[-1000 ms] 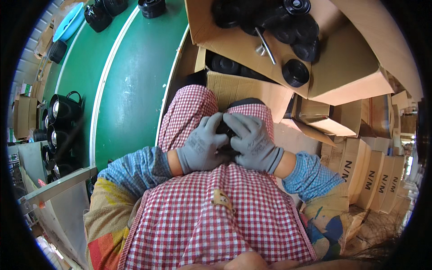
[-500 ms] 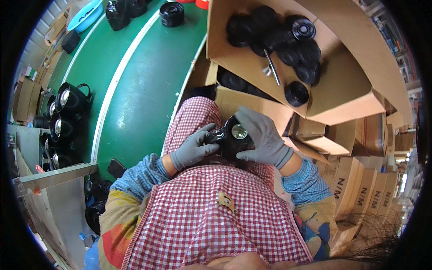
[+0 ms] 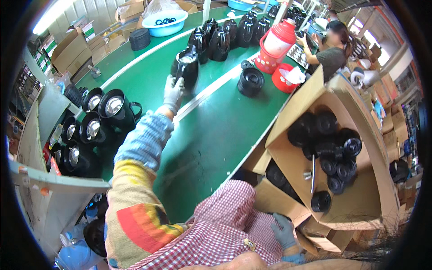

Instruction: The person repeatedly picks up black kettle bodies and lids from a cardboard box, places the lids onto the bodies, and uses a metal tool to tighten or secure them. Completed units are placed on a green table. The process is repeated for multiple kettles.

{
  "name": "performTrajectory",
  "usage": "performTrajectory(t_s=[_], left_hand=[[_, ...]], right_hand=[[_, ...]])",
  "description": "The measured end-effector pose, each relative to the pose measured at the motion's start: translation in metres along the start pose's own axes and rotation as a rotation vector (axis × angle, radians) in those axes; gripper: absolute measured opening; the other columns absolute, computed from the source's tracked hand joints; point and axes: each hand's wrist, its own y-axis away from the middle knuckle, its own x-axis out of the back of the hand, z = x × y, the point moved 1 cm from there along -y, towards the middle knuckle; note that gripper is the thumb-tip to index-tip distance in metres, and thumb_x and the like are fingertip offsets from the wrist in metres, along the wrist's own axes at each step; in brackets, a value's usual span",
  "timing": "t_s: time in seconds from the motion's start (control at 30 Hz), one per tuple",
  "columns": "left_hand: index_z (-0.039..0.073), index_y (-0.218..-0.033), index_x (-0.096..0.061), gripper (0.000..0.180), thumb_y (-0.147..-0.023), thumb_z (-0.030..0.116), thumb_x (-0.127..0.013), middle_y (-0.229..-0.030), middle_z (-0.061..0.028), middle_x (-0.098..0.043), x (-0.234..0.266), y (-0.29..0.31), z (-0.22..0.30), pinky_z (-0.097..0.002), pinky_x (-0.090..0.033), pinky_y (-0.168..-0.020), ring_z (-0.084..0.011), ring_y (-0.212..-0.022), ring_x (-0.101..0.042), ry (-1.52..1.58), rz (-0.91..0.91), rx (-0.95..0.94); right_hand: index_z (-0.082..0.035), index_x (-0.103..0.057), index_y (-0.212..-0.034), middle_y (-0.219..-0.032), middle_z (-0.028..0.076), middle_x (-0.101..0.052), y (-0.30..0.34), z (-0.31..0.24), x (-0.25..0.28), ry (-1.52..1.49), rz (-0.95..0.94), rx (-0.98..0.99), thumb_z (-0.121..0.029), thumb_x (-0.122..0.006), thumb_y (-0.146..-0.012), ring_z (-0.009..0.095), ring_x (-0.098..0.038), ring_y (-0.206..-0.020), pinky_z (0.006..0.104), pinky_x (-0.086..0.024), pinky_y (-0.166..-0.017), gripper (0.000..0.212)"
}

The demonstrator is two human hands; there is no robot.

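My left arm reaches far out over the green work surface. The gloved fingers of my left hand are closed round the handle of a black jug, which stands upright with a silvery inside showing at its mouth. Beyond it is a group of similar glossy black jugs. My right hand, also in a grey glove, lies on the checked apron at my thigh with its fingers loosely apart, holding nothing.
A cardboard box at the right holds black round lids and a metal rod. Open black jugs line the left. Stacked black rings, a red bucket and a blue basin stand farther off. A co-worker sits beyond.
Both hands held the black jug at my lap; now my left hand has carried it forward onto the green surface. My right hand has let go and dropped to my thigh. The view has tilted up.
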Motion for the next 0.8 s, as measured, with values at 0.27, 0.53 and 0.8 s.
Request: performTrajectory(t_s=[0.27, 0.53, 0.8], left_hand=[[-0.004, -0.119, -0.062, 0.042, -0.097, 0.031, -0.068, -0.144, -0.0215, -0.051, -0.005, -0.157, -0.066, -0.0379, -0.042, -0.105, -0.0304, -0.122, -0.057, -0.438, 0.401, -0.125], [0.003, -0.129, -0.056, 0.063, -0.082, 0.037, -0.081, -0.144, -0.0237, -0.050, 0.021, -0.071, -0.005, -0.0463, -0.035, -0.114, -0.0397, -0.137, -0.045, -0.779, 0.217, -0.292], [0.009, -0.118, -0.065, 0.057, -0.071, 0.036, -0.084, -0.150, -0.0179, -0.044, 0.161, 0.086, 0.122, -0.0593, -0.015, -0.120, -0.0407, -0.146, -0.028, -1.733, 0.456, -0.311]], right_hand=[[-0.001, -0.063, -0.133, -0.130, 0.019, -0.066, -0.009, 0.027, -0.014, -0.053, -0.021, -0.272, -0.023, -0.076, -0.086, 0.032, -0.061, -0.124, 0.0396, -0.046, -0.108, 0.053], [0.000, -0.062, -0.133, -0.128, 0.020, -0.066, -0.028, 0.019, -0.019, -0.007, -0.045, -0.256, -0.021, -0.074, -0.087, 0.033, -0.062, -0.120, 0.0408, -0.048, -0.103, 0.052], [0.000, -0.062, -0.133, -0.128, 0.019, -0.066, -0.026, 0.017, -0.026, 0.031, -0.065, 0.017, -0.021, -0.071, -0.089, 0.033, -0.063, -0.118, 0.0397, -0.049, -0.101, 0.050]])
